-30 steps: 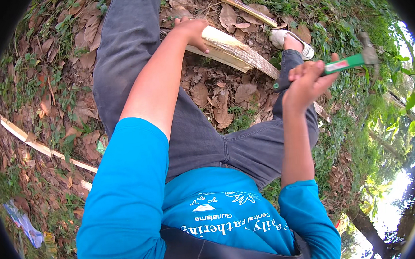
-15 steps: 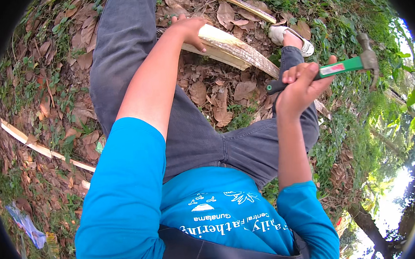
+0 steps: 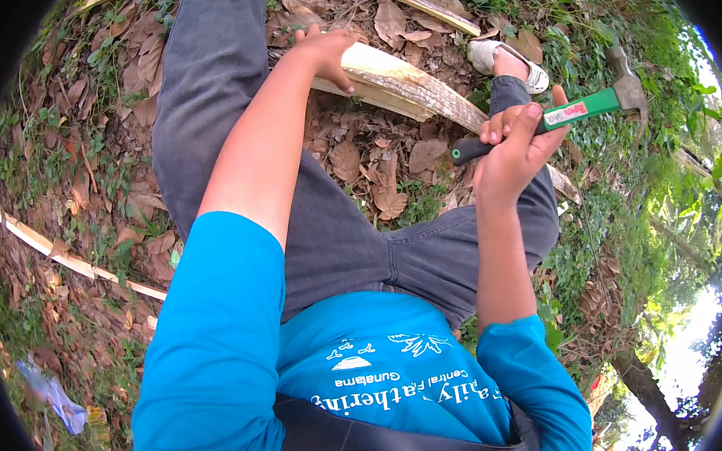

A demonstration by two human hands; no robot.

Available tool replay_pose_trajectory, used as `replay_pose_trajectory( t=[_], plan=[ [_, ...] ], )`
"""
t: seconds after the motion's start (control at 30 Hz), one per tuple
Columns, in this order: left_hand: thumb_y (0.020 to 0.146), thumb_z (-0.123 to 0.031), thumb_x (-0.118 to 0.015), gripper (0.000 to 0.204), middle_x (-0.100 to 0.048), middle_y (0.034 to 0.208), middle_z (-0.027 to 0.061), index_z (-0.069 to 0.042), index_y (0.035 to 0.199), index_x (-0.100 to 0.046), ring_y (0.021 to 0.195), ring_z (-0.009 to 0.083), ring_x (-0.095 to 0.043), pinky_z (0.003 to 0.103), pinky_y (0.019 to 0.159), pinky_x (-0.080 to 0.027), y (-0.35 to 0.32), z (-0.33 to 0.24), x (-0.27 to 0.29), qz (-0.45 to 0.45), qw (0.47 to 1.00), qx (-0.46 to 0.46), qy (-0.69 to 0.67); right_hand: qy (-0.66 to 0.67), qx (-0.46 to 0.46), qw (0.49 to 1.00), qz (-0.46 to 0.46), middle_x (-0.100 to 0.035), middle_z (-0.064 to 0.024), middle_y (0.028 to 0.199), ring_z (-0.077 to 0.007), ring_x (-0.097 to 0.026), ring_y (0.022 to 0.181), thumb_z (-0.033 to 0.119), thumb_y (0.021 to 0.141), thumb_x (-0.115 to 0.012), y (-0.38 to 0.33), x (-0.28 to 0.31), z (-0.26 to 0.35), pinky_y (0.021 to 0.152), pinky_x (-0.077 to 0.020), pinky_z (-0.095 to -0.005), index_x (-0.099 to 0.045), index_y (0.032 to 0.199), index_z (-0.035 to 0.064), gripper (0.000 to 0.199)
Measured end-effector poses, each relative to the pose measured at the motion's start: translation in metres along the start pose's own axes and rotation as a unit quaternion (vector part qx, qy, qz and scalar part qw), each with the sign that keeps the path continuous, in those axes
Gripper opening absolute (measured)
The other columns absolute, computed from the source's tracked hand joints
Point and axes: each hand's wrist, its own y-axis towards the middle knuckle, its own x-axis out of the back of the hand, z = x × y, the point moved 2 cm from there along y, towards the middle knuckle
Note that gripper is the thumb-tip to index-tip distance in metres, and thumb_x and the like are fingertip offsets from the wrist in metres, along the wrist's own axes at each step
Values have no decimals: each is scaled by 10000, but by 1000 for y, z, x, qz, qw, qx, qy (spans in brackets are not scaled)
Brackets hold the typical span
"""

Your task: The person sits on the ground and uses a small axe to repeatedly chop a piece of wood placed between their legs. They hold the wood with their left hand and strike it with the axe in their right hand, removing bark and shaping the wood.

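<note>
The left hand (image 3: 327, 52) presses down with bent fingers on a pale split piece of wood (image 3: 406, 86), which lies on the leafy ground (image 3: 365, 155) between the legs. The right hand (image 3: 515, 146) is closed around a hammer (image 3: 573, 112) with green handle, black grip end and grey metal head, raised above the right knee.

Hammer (image 3: 585, 110): dull grey metal head, glossy green handle with matt black grip beneath the fingers (image 3: 514, 125). Split wood (image 3: 406, 86): pale, smooth cut face, rough bark edge. Trousers (image 3: 328, 227): matt grey cloth. Ground (image 3: 86, 184): dry, brittle leaves.
</note>
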Motion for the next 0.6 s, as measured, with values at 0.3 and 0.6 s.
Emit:
replay_pose_trajectory(
  t=[0.3,0.6],
  plan=[
    [492,-393,-948,1201,-467,1454,7,-320,1523,-336,1257,363,-430,506,1037,-333,-28,-17,-15,-36,998,-31,51,-241,-296,905,188,-475,80,714,-16,-399,558,137,1013,-555,-66,65,-105,513,-322,-200,-593,1267,95,260],
    [620,-404,-911,1078,-440,1449,85,-158,1492,-328,1376,337,-372,606,1109,-263,-60,-59,-28,-78,980,42,176,55,-321,945,-36,-516,11,733,-67,-490,575,157,1024,-519,-75,96,-71,502,-447,-250,-511,1258,45,259]
  ],
)
